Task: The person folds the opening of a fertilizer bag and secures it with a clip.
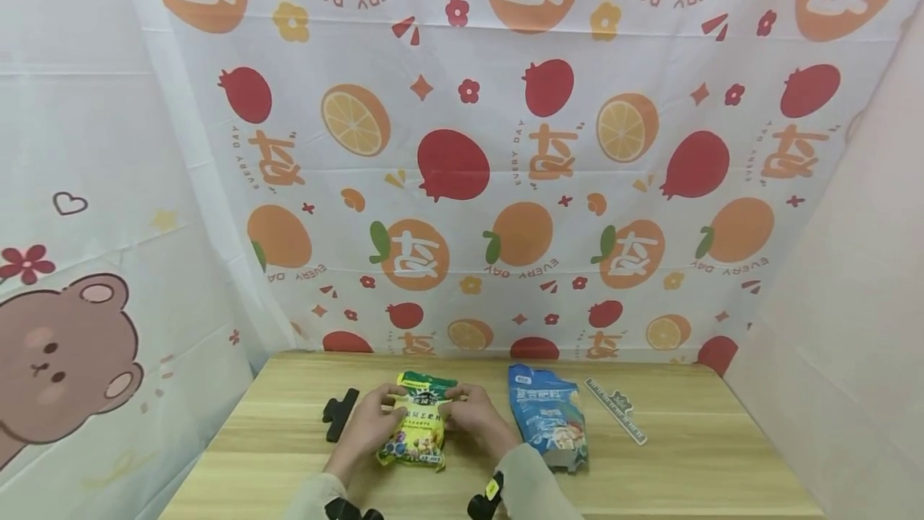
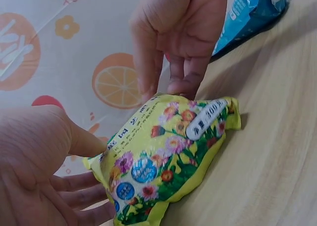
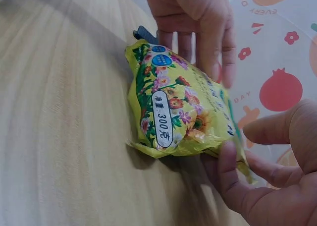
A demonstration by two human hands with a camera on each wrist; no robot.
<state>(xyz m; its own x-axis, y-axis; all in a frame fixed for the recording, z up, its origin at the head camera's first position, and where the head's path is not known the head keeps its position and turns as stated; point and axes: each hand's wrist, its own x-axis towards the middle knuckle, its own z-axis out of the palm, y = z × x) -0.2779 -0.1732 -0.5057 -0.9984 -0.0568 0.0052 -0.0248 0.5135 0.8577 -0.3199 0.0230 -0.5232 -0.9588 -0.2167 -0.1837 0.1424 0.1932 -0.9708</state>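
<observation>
A plump yellow bag (image 1: 420,424) with a green top, printed flowers and a 300-gram label stands tilted on the wooden table between both hands. At its left edge the left hand (image 1: 377,421) grips it, thumb on the front and fingers behind, as the left wrist view shows. The right hand (image 1: 472,416) holds the opposite edge near the top. In the right wrist view, fingers of the right hand (image 3: 277,161) reach behind the bag (image 3: 173,102). Part of the bag's back is hidden.
Left of the left hand lies a black clip (image 1: 339,416). A blue printed bag (image 1: 546,416) lies right of the right hand, with a pale ruler-like strip (image 1: 616,412) beyond it. Behind the wooden table (image 1: 693,456) hangs a fruit-patterned cloth (image 1: 491,239).
</observation>
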